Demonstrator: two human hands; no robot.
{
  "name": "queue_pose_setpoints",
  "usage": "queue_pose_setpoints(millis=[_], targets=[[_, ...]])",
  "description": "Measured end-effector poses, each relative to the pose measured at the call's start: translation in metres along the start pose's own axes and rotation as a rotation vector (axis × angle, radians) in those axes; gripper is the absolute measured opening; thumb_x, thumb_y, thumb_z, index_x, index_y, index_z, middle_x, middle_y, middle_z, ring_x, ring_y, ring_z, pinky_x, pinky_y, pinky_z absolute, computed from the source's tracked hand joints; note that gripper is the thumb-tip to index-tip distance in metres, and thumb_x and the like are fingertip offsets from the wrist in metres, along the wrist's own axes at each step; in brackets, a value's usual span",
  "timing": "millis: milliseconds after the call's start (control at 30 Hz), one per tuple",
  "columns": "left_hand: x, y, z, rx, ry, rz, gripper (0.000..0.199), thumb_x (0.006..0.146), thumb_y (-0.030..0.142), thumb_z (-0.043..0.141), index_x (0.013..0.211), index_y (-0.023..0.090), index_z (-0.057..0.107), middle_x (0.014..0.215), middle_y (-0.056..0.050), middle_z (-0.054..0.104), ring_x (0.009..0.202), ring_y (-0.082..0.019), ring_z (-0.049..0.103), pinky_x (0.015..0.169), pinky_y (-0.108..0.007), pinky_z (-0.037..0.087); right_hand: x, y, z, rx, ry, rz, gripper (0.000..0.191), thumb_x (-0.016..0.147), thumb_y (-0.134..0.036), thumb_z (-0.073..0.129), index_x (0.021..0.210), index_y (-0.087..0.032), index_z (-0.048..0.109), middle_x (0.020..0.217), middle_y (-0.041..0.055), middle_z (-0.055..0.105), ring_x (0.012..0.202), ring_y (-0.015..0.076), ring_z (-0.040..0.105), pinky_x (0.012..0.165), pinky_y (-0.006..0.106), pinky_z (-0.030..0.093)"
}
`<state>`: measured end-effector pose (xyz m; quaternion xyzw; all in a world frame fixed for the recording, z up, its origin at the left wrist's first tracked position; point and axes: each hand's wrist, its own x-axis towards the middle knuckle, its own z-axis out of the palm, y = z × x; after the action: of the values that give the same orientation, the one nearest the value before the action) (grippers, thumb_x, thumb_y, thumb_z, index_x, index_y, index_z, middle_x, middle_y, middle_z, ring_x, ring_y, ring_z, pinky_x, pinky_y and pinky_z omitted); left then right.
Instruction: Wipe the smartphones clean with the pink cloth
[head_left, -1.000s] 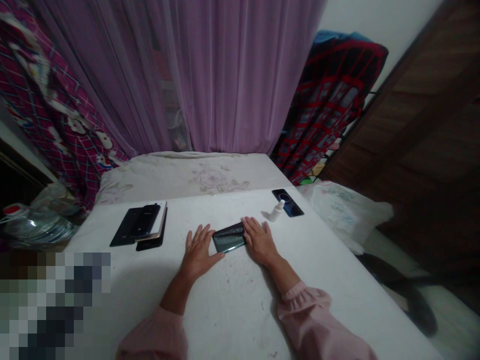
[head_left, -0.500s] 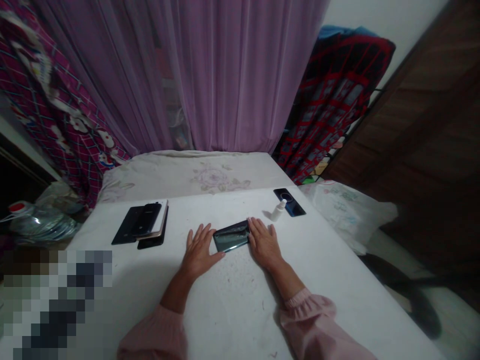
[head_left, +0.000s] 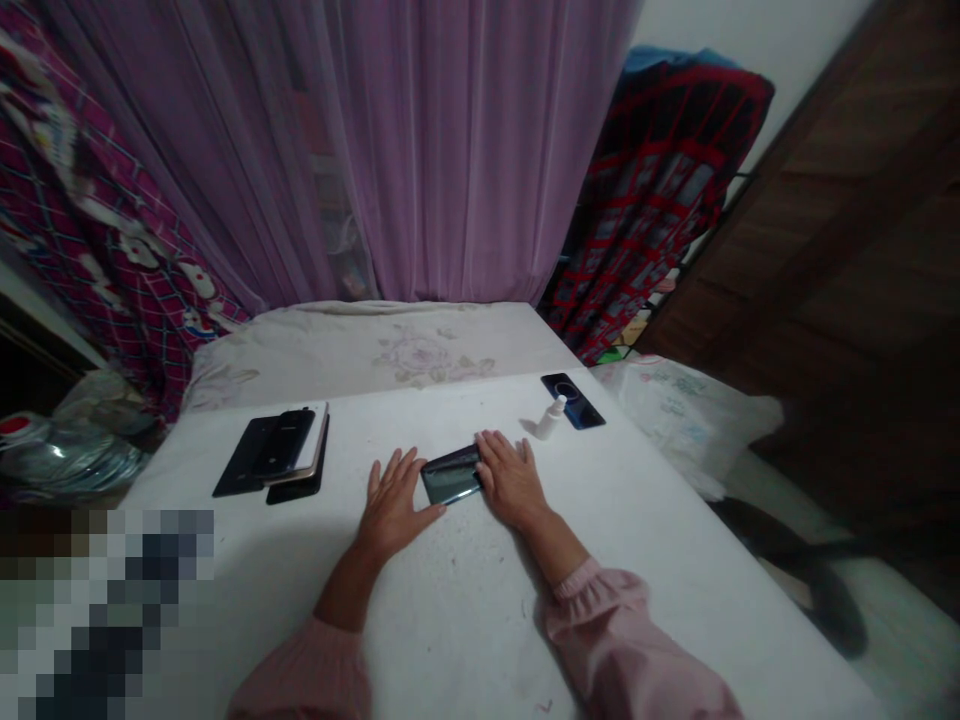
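Dark glossy smartphone [head_left: 450, 475] lay left-right between open hands; right hand [head_left: 510, 480] rested on its end, left hand [head_left: 394, 505] just beside, unclamped.

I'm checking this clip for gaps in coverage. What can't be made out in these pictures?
In the head view:
- Right end of the dark phone: covered by the right hand.
- Any lettering on the small white bottle: too small to read.
- Lower items in the stack of dark devices: hidden by those on top.
- Lower-left corner: a pixelated patch hides what lies there.
- Pink sleeves: cut off by the bottom edge.
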<state>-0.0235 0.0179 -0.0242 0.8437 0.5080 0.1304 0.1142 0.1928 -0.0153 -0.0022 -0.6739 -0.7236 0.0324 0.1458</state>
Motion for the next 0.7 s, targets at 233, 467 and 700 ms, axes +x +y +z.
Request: queue_pose_setpoints(millis=[233,467,700], targets=[[0.001,0.001,-0.001,-0.009,-0.004,-0.007,0.062,0.078,0.046,0.064,0.133,0.022,0.047,0.149,-0.01,0.041,0.142,-0.031,0.026,0.115,-0.055,0.013,-0.004,-0.022,0.007,0.039,0.003,-0.088,0.049,0.098,-0.032,0.034,0.145,-0.017,0.036,0.149,0.0115,0.039,0.141,0.0249,0.029,0.114,0.056,0.012],[0.001,0.002,-0.005,-0.008,-0.019,-0.012,0.062,0.078,0.045,0.064,0.133,0.021,0.047,0.15,-0.01,0.04,0.142,-0.03,0.026,0.115,-0.054,0.013,0.004,-0.014,0.001,0.051,-0.022,-0.078,0.046,0.098,-0.03,0.034,0.143,-0.021,0.041,0.147,0.0094,0.043,0.138,0.0245,0.034,0.113,0.059,0.013],[0.0,0.006,-0.008,-0.014,-0.036,-0.03,0.061,0.079,0.044,0.063,0.133,0.019,0.047,0.151,-0.01,0.038,0.143,-0.03,0.024,0.116,-0.055,0.011,-0.02,0.018,0.001,-0.031,0.035,0.026,0.05,0.098,-0.028,0.03,0.146,-0.013,0.035,0.15,0.014,0.037,0.138,0.0255,0.034,0.111,0.052,0.025]])
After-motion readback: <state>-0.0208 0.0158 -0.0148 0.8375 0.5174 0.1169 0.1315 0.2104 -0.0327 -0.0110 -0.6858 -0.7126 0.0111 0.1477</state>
